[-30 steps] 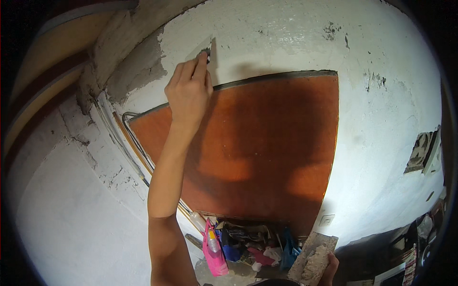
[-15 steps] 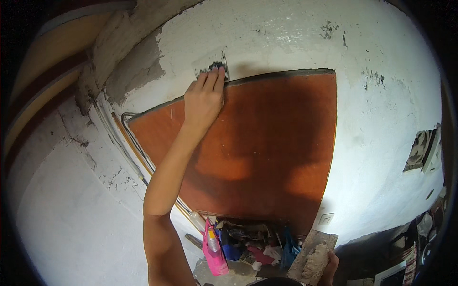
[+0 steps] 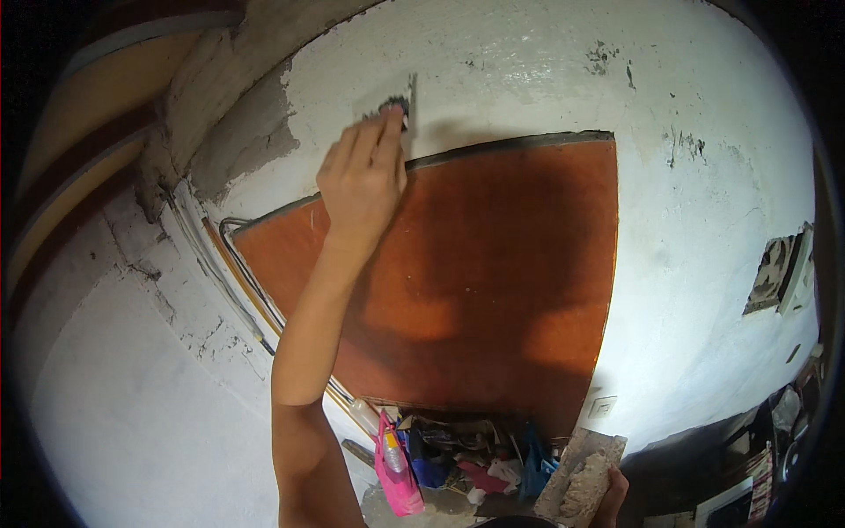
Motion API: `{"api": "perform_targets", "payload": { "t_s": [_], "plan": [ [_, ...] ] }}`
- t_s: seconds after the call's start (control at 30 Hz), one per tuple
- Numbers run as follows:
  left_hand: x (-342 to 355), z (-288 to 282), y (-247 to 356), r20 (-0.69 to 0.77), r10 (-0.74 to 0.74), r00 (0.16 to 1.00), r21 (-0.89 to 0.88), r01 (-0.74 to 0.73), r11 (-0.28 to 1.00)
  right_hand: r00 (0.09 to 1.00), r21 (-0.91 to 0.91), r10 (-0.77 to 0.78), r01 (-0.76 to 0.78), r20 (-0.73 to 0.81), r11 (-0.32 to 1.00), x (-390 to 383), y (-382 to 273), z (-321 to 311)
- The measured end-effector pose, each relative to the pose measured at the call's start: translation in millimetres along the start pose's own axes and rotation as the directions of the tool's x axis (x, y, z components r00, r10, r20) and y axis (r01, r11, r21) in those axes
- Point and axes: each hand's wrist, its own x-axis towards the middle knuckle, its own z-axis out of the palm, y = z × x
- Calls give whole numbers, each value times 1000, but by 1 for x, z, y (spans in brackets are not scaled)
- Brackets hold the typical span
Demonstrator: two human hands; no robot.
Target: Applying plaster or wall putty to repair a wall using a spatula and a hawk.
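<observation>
My left hand [image 3: 363,172], arm stretched up, grips a plastering trowel [image 3: 411,92] by its dark handle. Its thin blade, seen nearly edge-on, is at the white wall [image 3: 519,79] just above the top edge of an orange-brown panel [image 3: 475,273]. Whether the whole blade touches the wall I cannot tell. Low at the right, my right hand [image 3: 613,495] holds a flat board [image 3: 600,440] from its right side. A lump of grey-beige mortar [image 3: 583,488] lies on that board. Most of the right hand's fingers are hidden by the board.
Cables [image 3: 233,255] run down the panel's left edge. Below it hang or lie a pink bag [image 3: 398,480] with a bottle and a heap of cloths and bags [image 3: 466,458]. A wall switch [image 3: 603,407] sits right of the panel. Bare grey patches [image 3: 251,145] show upper left.
My left hand has shifted slightly left and up, and the trowel has turned from showing its flat face to nearly edge-on. The board with mortar stays almost where it was.
</observation>
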Motion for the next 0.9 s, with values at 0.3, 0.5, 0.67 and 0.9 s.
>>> {"api": "perform_targets", "payload": {
  "t_s": [0.3,0.5,0.67,0.9],
  "plan": [
    [-2,-5,2,-54,38,998,-29,-39,999,1000,28,8,-7,-24,1000,4,7,3],
    [3,17,10,173,-16,985,-54,25,998,1000,11,3,-3,-13,1000,-1,5,16],
    [-20,5,27,33,72,997,-68,-70,995,1000,-3,-12,12,-14,1000,0,5,18],
    [19,22,-9,-141,-43,989,-25,39,999,1000,-10,-9,9,-23,1000,-4,10,24]
  ]
}}
